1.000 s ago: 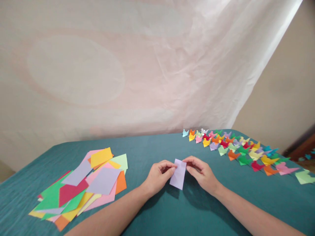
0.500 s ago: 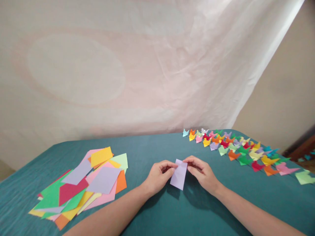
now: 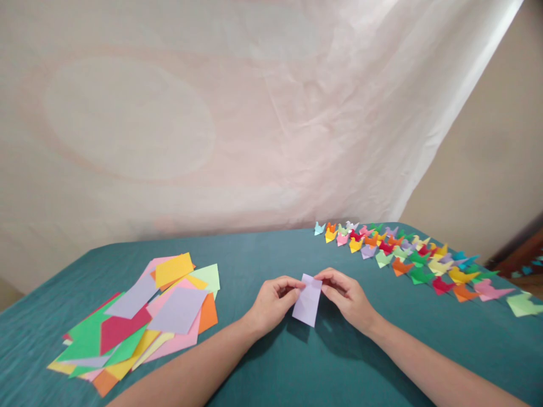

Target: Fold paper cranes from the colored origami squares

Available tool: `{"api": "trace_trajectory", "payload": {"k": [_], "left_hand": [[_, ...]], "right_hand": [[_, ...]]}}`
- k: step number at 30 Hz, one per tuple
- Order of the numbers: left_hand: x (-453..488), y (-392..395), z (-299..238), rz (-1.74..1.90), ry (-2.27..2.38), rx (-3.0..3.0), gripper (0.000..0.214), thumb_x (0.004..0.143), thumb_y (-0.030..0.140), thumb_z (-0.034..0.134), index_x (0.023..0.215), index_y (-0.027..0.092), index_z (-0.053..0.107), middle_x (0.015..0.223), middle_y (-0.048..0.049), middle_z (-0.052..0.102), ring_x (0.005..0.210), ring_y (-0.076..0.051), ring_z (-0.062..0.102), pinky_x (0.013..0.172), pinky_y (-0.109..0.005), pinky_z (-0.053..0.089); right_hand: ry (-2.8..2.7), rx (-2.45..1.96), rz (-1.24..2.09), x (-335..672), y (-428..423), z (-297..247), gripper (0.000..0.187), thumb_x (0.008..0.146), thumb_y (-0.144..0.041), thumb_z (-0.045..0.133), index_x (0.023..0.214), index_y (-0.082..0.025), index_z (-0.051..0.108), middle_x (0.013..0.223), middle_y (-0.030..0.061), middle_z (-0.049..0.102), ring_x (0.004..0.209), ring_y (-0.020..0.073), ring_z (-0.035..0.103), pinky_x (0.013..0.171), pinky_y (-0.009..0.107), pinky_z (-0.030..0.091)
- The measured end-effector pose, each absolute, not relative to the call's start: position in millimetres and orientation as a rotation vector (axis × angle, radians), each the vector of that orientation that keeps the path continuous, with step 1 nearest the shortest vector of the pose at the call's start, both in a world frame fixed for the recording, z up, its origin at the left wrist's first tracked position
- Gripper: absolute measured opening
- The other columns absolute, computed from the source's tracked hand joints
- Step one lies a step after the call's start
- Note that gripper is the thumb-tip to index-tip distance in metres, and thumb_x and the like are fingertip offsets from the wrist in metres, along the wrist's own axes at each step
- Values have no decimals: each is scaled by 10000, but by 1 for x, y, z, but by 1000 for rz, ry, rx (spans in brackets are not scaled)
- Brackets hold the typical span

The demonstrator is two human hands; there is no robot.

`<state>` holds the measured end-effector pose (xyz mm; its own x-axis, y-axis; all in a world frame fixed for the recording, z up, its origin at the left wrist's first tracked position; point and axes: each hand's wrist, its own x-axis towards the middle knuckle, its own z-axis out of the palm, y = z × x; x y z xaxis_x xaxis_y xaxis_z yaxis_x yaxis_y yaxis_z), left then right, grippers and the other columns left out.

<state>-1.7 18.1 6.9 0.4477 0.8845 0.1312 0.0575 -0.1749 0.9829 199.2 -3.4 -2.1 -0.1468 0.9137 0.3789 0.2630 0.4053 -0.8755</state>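
Note:
A small lilac paper (image 3: 307,302), folded into a narrow rectangle, is held just above the teal tablecloth (image 3: 271,249) at the middle. My left hand (image 3: 274,303) pinches its upper left corner between thumb and fingers. My right hand (image 3: 345,297) pinches its upper right corner. Both forearms reach in from the bottom edge.
A loose heap of coloured paper squares (image 3: 136,316) lies on the left of the table. Several small folded paper figures (image 3: 407,257) in many colours stand in rows along the right side. A pale cloth backdrop (image 3: 212,113) hangs behind the table.
The top edge of the lilac paper has shifted slightly between my fingertips. My hands stay in the same place.

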Motion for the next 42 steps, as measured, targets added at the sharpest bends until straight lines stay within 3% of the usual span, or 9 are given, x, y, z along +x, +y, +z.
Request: {"api": "trace_trajectory", "payload": {"k": [20,27,42], "left_hand": [[-2,19,6,911,804,1484,258,752,323,623,911,131,688,868,-65,669,734,-153,575,671,-242,425],[-2,19,7,929,803,1480,245,751,306,616,897,124,691,858,-63,665,744,-156,568,682,-245,416],[-1,20,6,943,780,1331,219,685,282,678,830,121,646,759,-28,635,667,-117,531,640,-216,384]], "right_hand": [[-1567,-1044,969,200,-1,-6,171,809,-301,550,926,-197,615,789,18,610,713,158,568,672,276,472],[-1649,-989,940,201,0,-9,166,802,-260,563,946,-202,621,942,39,584,775,161,557,684,274,459],[-1628,-1003,871,203,3,-9,136,798,-204,553,904,-186,636,937,51,570,818,171,553,689,274,442]]}}
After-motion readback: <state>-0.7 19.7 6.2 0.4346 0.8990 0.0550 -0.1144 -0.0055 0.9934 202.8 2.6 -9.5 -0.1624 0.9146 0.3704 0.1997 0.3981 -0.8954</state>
